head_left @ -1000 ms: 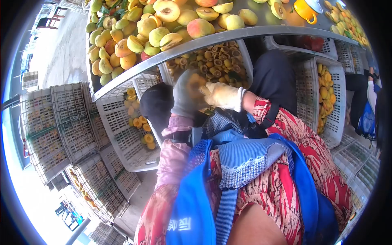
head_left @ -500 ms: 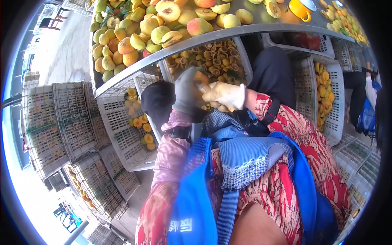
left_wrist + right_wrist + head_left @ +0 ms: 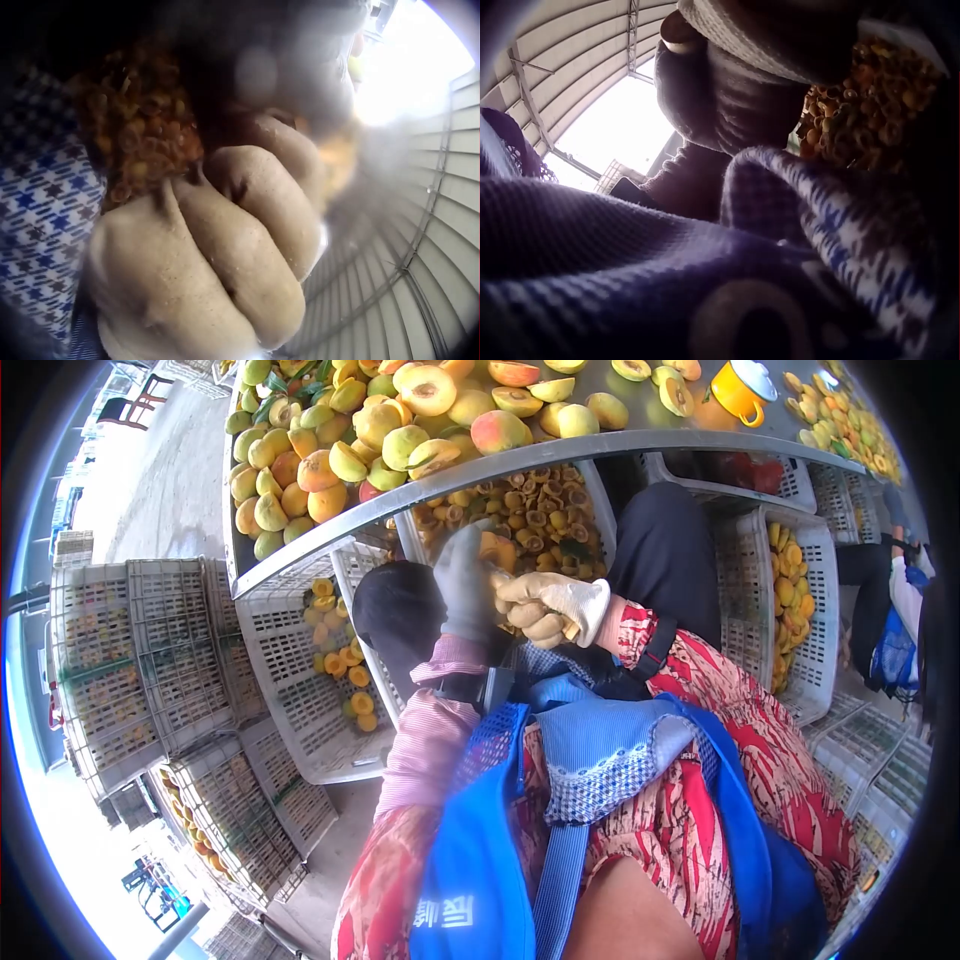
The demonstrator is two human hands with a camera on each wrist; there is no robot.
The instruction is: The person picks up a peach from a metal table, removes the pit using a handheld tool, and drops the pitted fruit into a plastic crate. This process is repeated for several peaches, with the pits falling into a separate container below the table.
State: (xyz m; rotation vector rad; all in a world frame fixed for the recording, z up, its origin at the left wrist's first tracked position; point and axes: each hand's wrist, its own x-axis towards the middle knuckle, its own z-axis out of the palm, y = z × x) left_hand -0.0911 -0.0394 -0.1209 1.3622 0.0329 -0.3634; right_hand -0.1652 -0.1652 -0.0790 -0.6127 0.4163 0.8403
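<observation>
In the head view my left hand (image 3: 463, 582), in a grey glove, holds an orange-yellow peach (image 3: 498, 550) over the crate at my knees. Close against it, my right hand (image 3: 556, 606) in a cream glove has its fingers curled round a tool. The tan handle end (image 3: 571, 630) pokes out under the fist; the working end is hidden by the hands and fruit. In the left wrist view the curled right glove (image 3: 202, 247) fills the middle, and the blurred peach (image 3: 339, 163) shows behind it. The right wrist view shows the rounded handle end (image 3: 681, 34) beside the glove.
A metal table (image 3: 600, 444) ahead carries whole and halved peaches (image 3: 400, 445) and a yellow mug (image 3: 738, 394). Beneath it stands a crate of cut peach pieces (image 3: 540, 510). White crates with peach halves flank me, left (image 3: 290, 690) and right (image 3: 815, 620). Wire-bound crates (image 3: 130, 660) stack further left.
The left hand has turned about the peach and shifted slightly right. My right fist has rolled, so its curled fingers and the handle end now show. The crates and table stay put.
</observation>
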